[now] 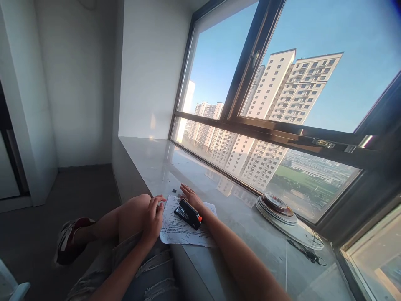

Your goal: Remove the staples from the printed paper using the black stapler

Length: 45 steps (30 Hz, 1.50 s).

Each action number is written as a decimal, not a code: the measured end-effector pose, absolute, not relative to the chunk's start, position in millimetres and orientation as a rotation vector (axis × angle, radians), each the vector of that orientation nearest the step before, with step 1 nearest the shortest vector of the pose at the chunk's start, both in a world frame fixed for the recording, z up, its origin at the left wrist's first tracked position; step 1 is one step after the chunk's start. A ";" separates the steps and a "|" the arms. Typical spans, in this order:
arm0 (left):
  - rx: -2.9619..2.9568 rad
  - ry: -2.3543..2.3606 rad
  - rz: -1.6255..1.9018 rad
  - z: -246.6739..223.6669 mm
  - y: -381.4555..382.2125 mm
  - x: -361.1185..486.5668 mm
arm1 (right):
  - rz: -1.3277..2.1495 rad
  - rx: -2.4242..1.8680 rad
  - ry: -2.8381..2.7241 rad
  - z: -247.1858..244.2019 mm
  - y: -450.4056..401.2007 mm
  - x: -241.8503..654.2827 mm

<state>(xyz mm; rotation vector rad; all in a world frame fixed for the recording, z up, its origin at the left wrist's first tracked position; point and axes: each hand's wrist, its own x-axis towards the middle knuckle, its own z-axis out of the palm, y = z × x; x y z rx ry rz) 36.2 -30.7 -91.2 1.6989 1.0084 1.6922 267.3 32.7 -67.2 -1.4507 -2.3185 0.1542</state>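
A black stapler with an orange-red tip (188,215) lies on printed sheets of paper (180,236) at the edge of the grey window sill. My right hand (191,198) rests flat just beyond the stapler, its fingers stretched out over the far edge of the paper. At the paper's left edge is my left hand (155,212), beside my knee, with loosely bent fingers that are apart and hold nothing. Past the paper, left of my right fingertips, sits a small dark piece (174,191) too small to name.
A stack of plates (275,209) stands on the sill (238,225) to the right. Next to it lies a dark corded item (308,253). The window frame (250,123) borders the sill's far side. My leg (125,217) is against the sill's near side.
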 end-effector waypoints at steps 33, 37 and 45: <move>2.344 0.851 1.189 -83.1 -52.2 45.8 | 0.167 -1.526 -1.876 -34.1 -113.8 287.2; 2.329 0.872 1.217 -86.6 -47.7 45.4 | 0.169 -1.453 -1.768 -39.1 -107.6 277.5; 2.219 0.904 1.299 -81.4 -40.8 51.5 | 0.250 -1.398 -1.629 -42.4 -101.8 278.0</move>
